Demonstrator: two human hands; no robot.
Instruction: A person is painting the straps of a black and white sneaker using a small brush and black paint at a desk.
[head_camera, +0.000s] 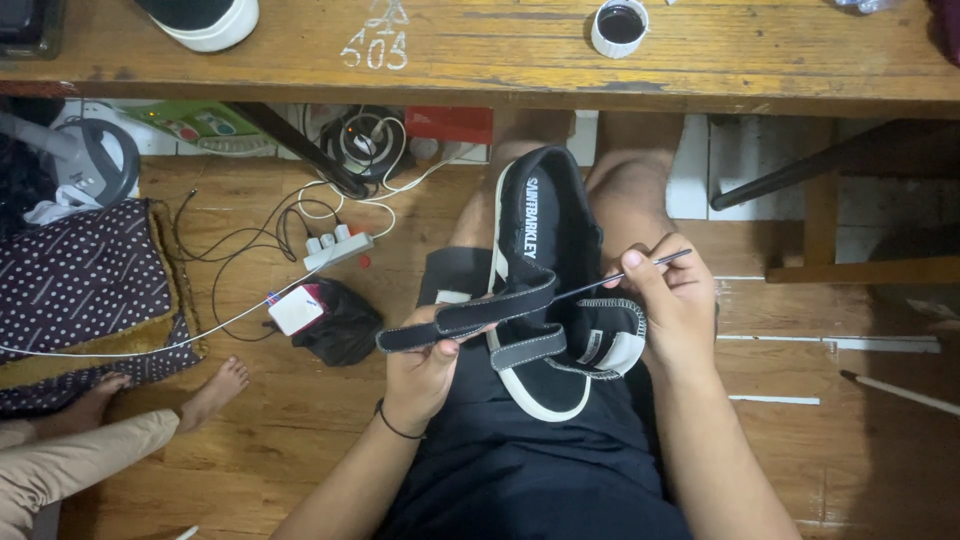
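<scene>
A black canvas shoe (548, 240) with a white sole and two strap fasteners rests on my lap, toe pointing toward me. My left hand (425, 365) pinches the upper strap (462, 322), pulled out to the left. My right hand (675, 300) holds a thin dark brush or stick (622, 276) like a pen, its tip touching the shoe near the strap. A small round pot of black liquid (620, 25) stands on the wooden table (480, 70) ahead. Another white-soled shoe (205, 20) sits on the table's far left.
Cables and a white power strip (338, 248) lie on the wooden floor, beside a black bag (340, 325) and a white charger (296, 310). A dotted cushion (80, 275) sits left. Another person's bare feet (215, 390) and beige trouser leg are at lower left.
</scene>
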